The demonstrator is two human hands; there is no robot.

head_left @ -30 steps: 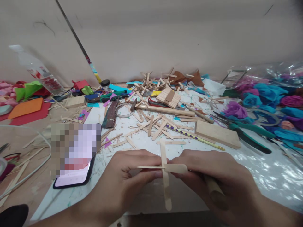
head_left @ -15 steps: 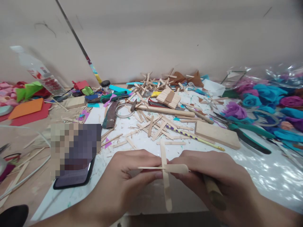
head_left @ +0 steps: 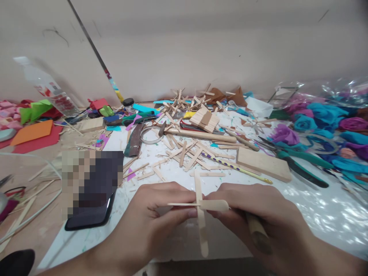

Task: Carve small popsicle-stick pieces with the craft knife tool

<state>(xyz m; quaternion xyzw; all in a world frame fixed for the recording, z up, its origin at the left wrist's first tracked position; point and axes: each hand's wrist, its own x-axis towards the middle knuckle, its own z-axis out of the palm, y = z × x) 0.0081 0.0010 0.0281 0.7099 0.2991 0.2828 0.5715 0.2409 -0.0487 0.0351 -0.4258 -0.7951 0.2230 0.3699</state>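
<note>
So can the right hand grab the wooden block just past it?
Probably yes: nothing seems to stand between the right hand and the wooden block. But that hand is holding a wooden handle, so it'd likely have to put that down first.

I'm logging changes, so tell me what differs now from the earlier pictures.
The phone screen has gone from lit to dark. Nothing visibly moved, was grasped or released; the left hand still pinches the crossed sticks, the right hand still grips the wooden handle.

Head view — looks forward and down — fingers (head_left: 179, 197) close, tabletop (head_left: 40, 230) past them, wall (head_left: 184, 46) beyond.
</note>
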